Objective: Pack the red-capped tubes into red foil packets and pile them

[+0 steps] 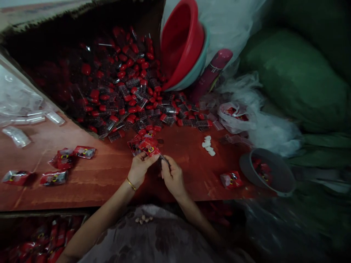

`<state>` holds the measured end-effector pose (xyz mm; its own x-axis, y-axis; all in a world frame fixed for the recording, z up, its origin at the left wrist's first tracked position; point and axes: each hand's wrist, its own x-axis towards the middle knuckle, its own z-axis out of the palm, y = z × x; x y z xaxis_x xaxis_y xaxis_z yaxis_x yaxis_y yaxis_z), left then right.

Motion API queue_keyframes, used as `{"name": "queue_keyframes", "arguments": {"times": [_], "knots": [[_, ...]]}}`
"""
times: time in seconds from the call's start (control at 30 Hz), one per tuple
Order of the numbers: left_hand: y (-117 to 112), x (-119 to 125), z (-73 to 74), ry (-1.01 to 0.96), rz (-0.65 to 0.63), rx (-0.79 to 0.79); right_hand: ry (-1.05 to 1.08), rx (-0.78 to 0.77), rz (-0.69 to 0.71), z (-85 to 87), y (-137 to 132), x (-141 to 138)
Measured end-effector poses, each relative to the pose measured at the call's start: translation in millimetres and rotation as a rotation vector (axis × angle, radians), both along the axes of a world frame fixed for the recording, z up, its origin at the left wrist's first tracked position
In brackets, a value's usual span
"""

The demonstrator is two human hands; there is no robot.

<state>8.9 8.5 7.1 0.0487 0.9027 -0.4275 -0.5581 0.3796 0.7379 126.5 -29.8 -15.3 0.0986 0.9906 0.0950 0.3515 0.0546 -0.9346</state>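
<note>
Between the thumb and fingers of my left hand (139,170) is a red printed packet (149,146), held up above the table's middle. My right hand (172,177) is closed on a thin dark tool (164,159), its tip close to the packet's lower right corner; I cannot make out its kind. Just behind the held packet, more red packets (134,144) lie at the edge of a heap of small clear containers with red caps (133,91). A few white pieces (208,145) rest on the table right of my hands.
A large cardboard box (55,104) lies open, spilling the heap. Red packets (65,159) lie left, another (231,179) right, beside a grey bowl (246,160). A red basin (189,51), pink spray can (210,71) and plastic bags (274,128) stand behind. Below left is a box of packets (59,233).
</note>
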Motion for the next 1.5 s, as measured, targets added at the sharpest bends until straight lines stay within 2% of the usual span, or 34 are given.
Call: {"name": "queue_keyframes", "arguments": {"times": [0.1, 0.2, 0.37, 0.57, 0.73, 0.8, 0.93, 1.07, 1.17, 1.3, 1.5], "knots": [[3, -2, 2.4, -0.005, 0.014, 0.023, 0.114, -0.06, 0.04, 1.9, 4, -2], [-1, -1, 2.5, -0.005, 0.016, 0.048, 0.216, -0.099, -0.01, 2.7, 4, -5], [-9, 4, -1.2, 0.034, -0.041, 0.114, 0.111, -0.027, -0.123, 3.9, 2, -7], [-2, 2, -5.8, 0.031, -0.007, 0.095, 0.061, 0.0, -0.075, 7.1, 2, -5], [-4, -1, -4.6, 0.176, -0.101, 0.141, 0.2, -0.08, -0.048, 6.5, 5, -8], [-4, -3, -2.3, 0.199, -0.087, 0.144, 0.24, -0.097, -0.036, 6.7, 5, -9], [2, -3, 1.8, 0.102, 0.031, 0.131, 0.166, -0.071, -0.021, 9.5, 3, -10], [0, 1, 2.7, 0.13, -0.028, 0.142, 0.138, -0.05, -0.038, 10.5, 1, -12], [-8, 4, 2.7, 0.142, -0.057, 0.167, 0.225, -0.073, -0.043, 9.8, 0, -13], [-19, 6, 4.3, 0.038, -0.081, 0.16, 0.355, -0.104, -0.013, 12.7, -3, -11], [-30, 10, 0.3, -0.002, -0.105, 0.19, 0.25, -0.063, -0.053, 18.3, -8, -13]]}}
